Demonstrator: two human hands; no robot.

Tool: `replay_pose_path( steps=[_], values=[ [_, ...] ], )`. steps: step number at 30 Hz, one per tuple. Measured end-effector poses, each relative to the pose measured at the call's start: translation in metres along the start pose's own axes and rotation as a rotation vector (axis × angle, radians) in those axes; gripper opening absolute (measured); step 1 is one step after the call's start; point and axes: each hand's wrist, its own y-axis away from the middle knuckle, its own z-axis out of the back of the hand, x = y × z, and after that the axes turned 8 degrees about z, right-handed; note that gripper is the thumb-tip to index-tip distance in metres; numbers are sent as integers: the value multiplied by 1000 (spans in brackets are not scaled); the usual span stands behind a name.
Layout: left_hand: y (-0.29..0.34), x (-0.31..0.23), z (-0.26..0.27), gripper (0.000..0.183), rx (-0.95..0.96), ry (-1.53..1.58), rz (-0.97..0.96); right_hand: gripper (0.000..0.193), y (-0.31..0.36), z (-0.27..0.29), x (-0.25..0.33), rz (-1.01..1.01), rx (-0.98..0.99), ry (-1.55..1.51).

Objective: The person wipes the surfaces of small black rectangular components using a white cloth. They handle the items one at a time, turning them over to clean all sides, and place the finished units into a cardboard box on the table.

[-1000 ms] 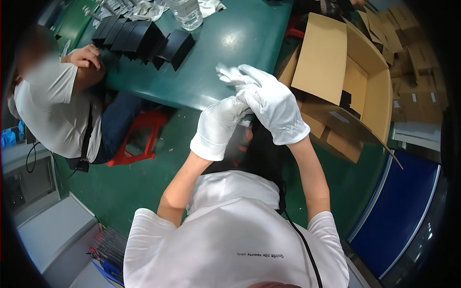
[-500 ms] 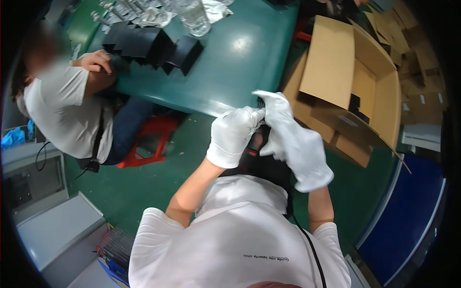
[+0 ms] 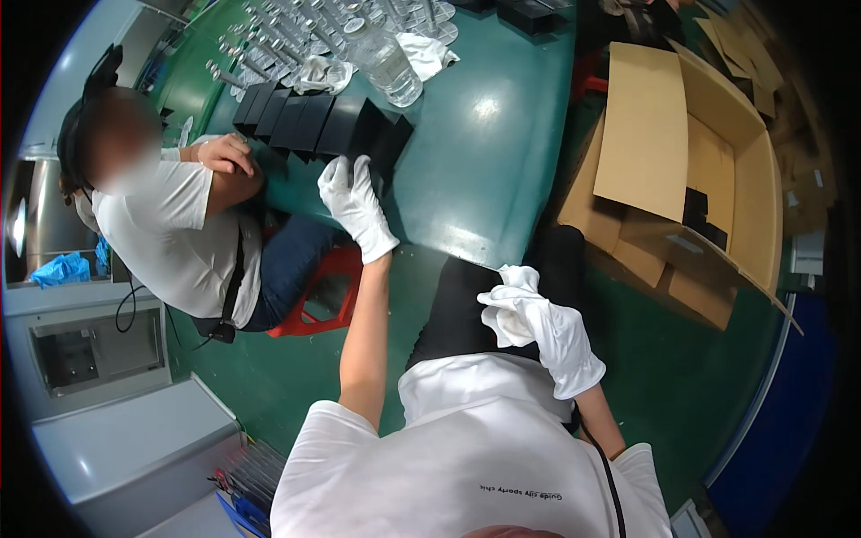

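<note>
My left hand (image 3: pixel 357 208), in a white glove, reaches to the near side of a row of black box-shaped pieces (image 3: pixel 345 125) on the green table (image 3: pixel 457 161). Its fingers are apart, with the tips at the lower edge of the nearest pieces; whether they touch cannot be told. In front of my lap, my right hand (image 3: pixel 558 336), also white-gloved, is closed around what looks like a crumpled white cloth (image 3: pixel 509 305). Glove and cloth are alike in colour, so their border is hard to make out.
A clear bottle (image 3: pixel 386 67), white cloths (image 3: pixel 426 56) and several metal rods on round bases (image 3: pixel 314 27) stand farther back. On the left another person (image 3: pixel 170 215) sits on a red stool (image 3: pixel 318 300), arms folded. An open cardboard box (image 3: pixel 646 134) is at the right.
My left hand has left my right hand and moved left and forward to the black pieces. My right hand has dropped nearer my body. The view has shifted slightly.
</note>
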Motion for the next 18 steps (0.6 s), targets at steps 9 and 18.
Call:
replay_pose_path(
  steps=[9, 18],
  values=[
    [38, -98, 8, 29, 320, 203, -215, 22, -8, 6, -11, -124, -90, -276],
    [-6, -166, -256, 100, 502, 119, -254, 22, 8, 4, -24, -129, -163, -222]
  ],
)
